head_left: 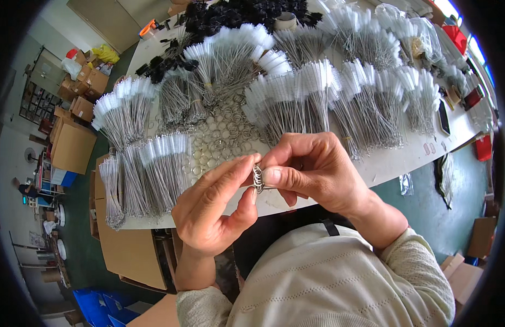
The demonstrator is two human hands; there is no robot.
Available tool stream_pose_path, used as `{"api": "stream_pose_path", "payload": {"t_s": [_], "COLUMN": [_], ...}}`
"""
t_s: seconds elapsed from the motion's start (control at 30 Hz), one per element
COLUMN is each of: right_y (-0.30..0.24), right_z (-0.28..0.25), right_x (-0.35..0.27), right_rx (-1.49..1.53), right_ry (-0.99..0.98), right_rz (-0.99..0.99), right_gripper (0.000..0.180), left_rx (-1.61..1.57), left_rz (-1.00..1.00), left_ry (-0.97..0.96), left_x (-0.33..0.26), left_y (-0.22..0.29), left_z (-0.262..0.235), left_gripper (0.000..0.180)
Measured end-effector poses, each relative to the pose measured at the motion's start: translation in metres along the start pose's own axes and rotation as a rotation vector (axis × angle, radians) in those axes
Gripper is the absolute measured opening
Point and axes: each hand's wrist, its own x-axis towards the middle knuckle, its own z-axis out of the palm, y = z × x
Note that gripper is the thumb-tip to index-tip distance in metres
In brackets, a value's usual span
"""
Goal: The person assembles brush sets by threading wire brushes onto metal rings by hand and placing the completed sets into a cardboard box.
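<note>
A small stack of metal rings [258, 178] is pinched between both hands above the near edge of the white surface [394, 158]. The left hand [214, 204] fingers are closed narrowly on one side, the right hand [312, 169] thumb and forefinger on the other, so the rings are kept aligned. Loose rings [219, 144] lie spread just beyond, within reach, among bundled wire brushes [154, 169] sorted in heaps

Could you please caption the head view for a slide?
Both hands pinch metal rings above a white table of bundled wire brushes.
</note>
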Motion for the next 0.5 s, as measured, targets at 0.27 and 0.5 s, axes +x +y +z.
{"api": "stream_pose_path", "payload": {"t_s": [0.27,0.5], "right_y": [-0.004,-0.004], "right_z": [-0.005,-0.006], "right_x": [-0.002,0.007], "right_rx": [-0.233,-0.01], "right_ry": [-0.073,-0.115], "right_rz": [-0.067,0.093], "right_gripper": [0.011,0.014], "left_rx": [-0.068,-0.278], "left_rz": [-0.053,-0.37], "left_ry": [-0.178,-0.27], "left_x": [0.015,0.025], "left_y": [-0.002,-0.017], "left_z": [-0.017,-0.016], "left_gripper": [0.028,0.012]}}
